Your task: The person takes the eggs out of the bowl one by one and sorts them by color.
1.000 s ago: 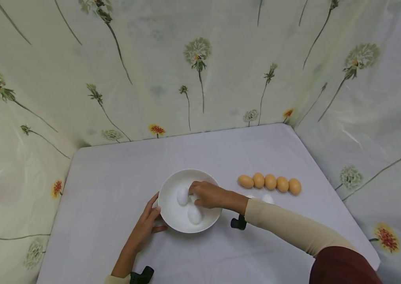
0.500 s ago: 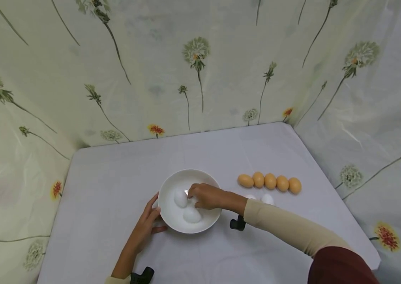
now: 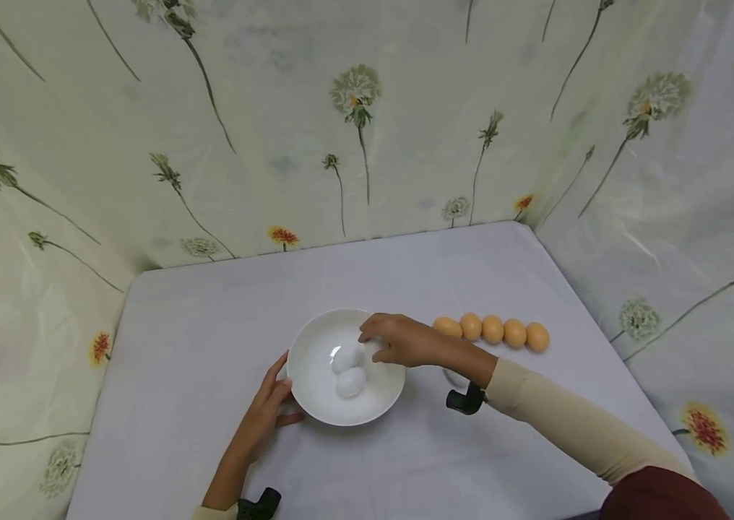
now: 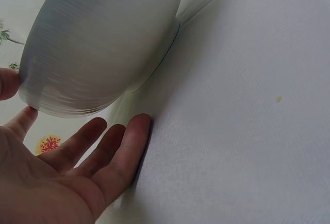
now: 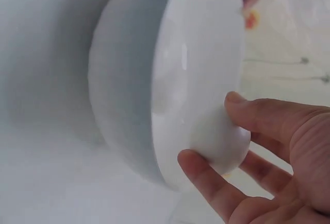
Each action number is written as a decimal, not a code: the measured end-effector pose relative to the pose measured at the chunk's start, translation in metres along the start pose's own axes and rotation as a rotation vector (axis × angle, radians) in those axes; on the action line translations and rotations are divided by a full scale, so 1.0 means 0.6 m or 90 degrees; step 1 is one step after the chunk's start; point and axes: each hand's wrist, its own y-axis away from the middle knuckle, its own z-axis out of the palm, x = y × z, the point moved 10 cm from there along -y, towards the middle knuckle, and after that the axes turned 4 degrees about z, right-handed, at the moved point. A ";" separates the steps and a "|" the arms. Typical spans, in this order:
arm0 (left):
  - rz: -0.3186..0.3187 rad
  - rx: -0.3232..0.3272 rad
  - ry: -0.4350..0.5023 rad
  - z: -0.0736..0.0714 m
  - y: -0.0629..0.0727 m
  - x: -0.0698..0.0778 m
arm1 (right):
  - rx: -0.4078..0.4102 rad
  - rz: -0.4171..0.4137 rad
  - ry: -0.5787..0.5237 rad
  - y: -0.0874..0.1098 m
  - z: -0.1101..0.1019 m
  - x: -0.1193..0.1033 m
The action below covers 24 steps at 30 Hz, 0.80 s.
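Note:
A white bowl (image 3: 315, 404) stands on the white-covered table, with two white eggs (image 3: 350, 383) lying side by side inside it. At its left side my left hand (image 3: 265, 404) holds the rim between thumb and index finger; the other fingers (image 4: 129, 152) spread below, close to the cloth. My right hand (image 3: 406, 341) is over the bowl's right rim. Between its thumb and fingers it holds a white egg (image 5: 221, 144), plain in the right wrist view and mostly covered by the hand in the head view.
Several brown eggs (image 3: 493, 329) lie in a row right of the bowl, behind the right forearm. A white egg (image 3: 455, 378) shows partly beside the right wrist. Patterned sheets (image 3: 263, 130) hang round the table's back and sides.
My right hand has risen from inside the bowl and moved right to its rim, holding the egg. The two eggs in the bowl have shifted together. The left hand stays on the rim.

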 end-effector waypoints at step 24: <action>-0.003 -0.007 -0.003 0.001 -0.001 0.000 | 0.144 0.193 -0.042 0.246 -0.138 0.211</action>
